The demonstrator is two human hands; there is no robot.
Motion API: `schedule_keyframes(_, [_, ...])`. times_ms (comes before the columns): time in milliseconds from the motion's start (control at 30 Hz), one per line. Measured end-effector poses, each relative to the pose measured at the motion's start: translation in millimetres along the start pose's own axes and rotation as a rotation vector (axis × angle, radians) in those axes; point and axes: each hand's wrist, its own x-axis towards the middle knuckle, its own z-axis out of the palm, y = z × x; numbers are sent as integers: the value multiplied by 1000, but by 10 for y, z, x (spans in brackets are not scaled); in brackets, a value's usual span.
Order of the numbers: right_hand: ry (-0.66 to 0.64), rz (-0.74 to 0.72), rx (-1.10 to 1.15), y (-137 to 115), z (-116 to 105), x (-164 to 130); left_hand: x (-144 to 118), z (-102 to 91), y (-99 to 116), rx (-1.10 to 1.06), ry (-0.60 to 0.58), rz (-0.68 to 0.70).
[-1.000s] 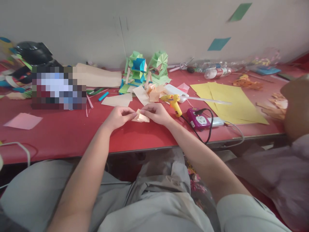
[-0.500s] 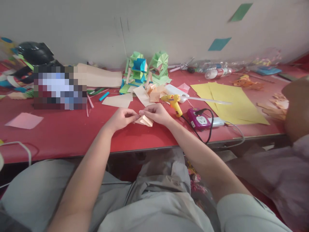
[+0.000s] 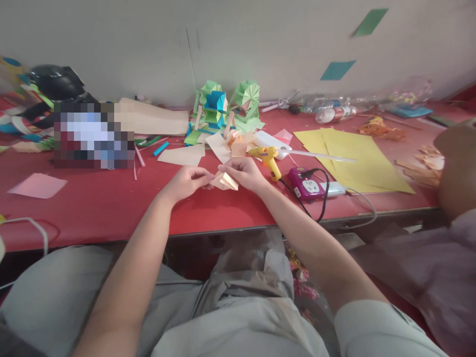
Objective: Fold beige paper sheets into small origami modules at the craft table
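Between my hands is a small piece of folded cream paper [image 3: 225, 182], held just above the red tabletop near its front edge. My left hand [image 3: 188, 182] pinches its left side with thumb and forefinger. On the other side, my right hand [image 3: 243, 173] grips the upper right part, thumb toward me; its other fingers are partly hidden. Just right of that hand lies a yellow hot glue gun [image 3: 269, 159] with a long clear glue stick in its back. Beyond my hands are cream paper sheets [image 3: 182, 154] and a peach folded paper piece [image 3: 238, 144].
Green and blue folded paper models [image 3: 215, 109] stand at the back. A purple power strip [image 3: 305, 184] with a looping black cord sits right, before yellow sheets [image 3: 357, 153]. Pink paper [image 3: 37, 185] lies left. Another person's arm [image 3: 455, 168] is at the right edge.
The folded paper has turned slightly and shifted a little to the right, its folds showing more openly. Both hands keep their pinch on it.
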Motion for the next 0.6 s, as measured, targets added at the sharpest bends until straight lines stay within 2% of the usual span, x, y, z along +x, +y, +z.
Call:
schedule_keyframes(100, [142, 0, 44, 15, -1, 20, 14, 49, 6, -57, 141, 83])
schedule_keyframes(167, [192, -3, 59, 28, 3, 30, 27, 99, 15, -88, 193, 132])
schedule_keyframes(300, [191, -11, 47, 44, 24, 38, 61, 193, 3, -76, 295, 167])
schedule_keyframes(500, [233, -99, 61, 37, 38, 34, 101, 177, -42, 22, 558, 181])
schedule_keyframes(600, [174, -165, -39, 37, 36, 22, 99, 163, -28, 41, 569, 185])
